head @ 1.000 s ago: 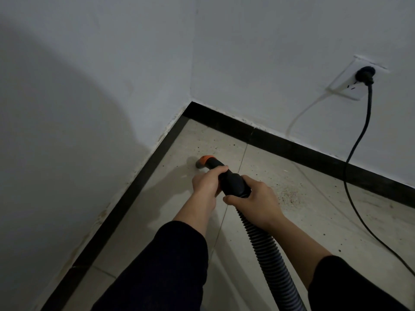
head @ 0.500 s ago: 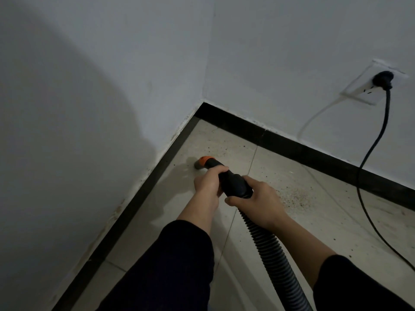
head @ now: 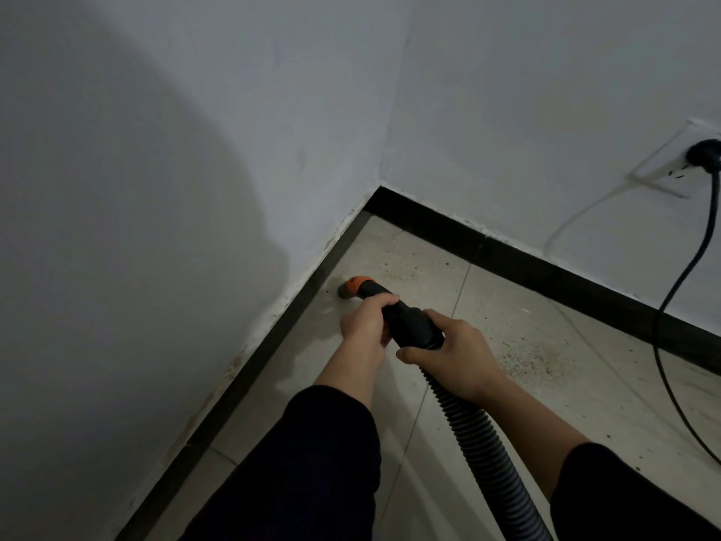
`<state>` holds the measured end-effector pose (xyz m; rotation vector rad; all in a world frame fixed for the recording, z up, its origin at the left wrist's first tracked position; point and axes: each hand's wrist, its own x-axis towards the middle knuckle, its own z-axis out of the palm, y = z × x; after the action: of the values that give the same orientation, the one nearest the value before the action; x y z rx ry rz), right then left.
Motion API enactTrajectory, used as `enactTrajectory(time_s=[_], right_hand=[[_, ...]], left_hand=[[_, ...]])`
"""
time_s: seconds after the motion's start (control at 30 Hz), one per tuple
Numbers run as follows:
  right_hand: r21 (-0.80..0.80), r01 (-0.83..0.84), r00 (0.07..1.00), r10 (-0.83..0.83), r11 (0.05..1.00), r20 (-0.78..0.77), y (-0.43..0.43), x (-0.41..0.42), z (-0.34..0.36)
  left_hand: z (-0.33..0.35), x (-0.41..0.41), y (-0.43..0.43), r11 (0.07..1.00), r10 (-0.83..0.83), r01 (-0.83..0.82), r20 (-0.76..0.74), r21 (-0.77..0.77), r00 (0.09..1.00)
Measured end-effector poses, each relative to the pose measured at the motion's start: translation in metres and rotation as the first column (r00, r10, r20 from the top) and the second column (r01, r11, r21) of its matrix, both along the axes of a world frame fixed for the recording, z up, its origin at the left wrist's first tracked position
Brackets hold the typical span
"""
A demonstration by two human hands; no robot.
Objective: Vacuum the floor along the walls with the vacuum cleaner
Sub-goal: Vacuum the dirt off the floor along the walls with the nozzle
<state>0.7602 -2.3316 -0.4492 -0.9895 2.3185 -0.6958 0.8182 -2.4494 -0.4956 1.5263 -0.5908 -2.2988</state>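
A single wide-angle view, worn on the head, looks forward and steeply down into a room corner. The left wall (head: 136, 228) fills the left half of the frame, the right wall (head: 546, 91) the upper right and the floor (head: 565, 404) the lower right. The left hand (head: 364, 326) and right hand (head: 456, 353) on the vacuum cleaner (head: 409, 326) sit close, just below centre.

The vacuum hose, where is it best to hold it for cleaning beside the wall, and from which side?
Take the rigid black handle, between the orange nozzle and the ribbed hose, from above: it looks stiff and slopes down toward the floor. The left hand and the right hand both grip it so.
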Motion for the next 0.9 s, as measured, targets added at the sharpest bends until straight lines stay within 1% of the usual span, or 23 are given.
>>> enactTrajectory(time_s=[0.2, 0.37, 0.67, 0.9], right_hand=[[-0.002, -0.025, 0.999, 0.025, 1.0, 0.028, -0.009, 0.004, 0.0], [-0.001, -0.047, 0.999, 0.047, 0.999, 0.013, -0.012, 0.006, 0.0], [-0.001, -0.064, 0.998, 0.064, 0.998, 0.008, -0.015, 0.008, -0.001], [-0.014, -0.031, 0.998, 0.03, 0.999, -0.056, -0.021, 0.009, -0.015]], left_hand=[[-0.005, 0.006, -0.01, 1.0, -0.004, 0.004, 0.018, -0.014, 1.0], [-0.007, 0.008, -0.014, 1.0, 0.012, -0.012, 0.009, -0.008, 1.0], [-0.009, 0.01, -0.018, 0.999, 0.037, -0.036, 0.053, -0.013, 0.998], [-0.021, 0.003, -0.023, 1.0, 0.03, -0.03, -0.012, -0.002, 0.999]])
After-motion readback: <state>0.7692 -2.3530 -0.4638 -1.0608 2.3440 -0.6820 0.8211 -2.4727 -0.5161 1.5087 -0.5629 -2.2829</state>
